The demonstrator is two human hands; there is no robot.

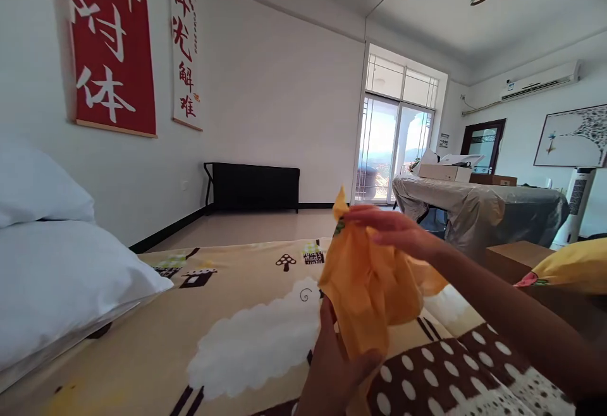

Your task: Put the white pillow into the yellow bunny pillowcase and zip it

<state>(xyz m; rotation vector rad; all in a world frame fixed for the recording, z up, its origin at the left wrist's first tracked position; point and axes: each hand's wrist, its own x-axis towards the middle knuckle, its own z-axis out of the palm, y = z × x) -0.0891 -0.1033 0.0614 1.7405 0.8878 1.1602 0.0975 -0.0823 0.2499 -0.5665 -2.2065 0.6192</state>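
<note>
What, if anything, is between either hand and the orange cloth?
Nothing visible. The left hand grips the orange cloth low down, and the right hand is at its top, over the patterned sheet.

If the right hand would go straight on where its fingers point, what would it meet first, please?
Probably the orange cloth: its raised corner shows just past the fingertips of the right hand. Depth beyond that is unclear.
</note>
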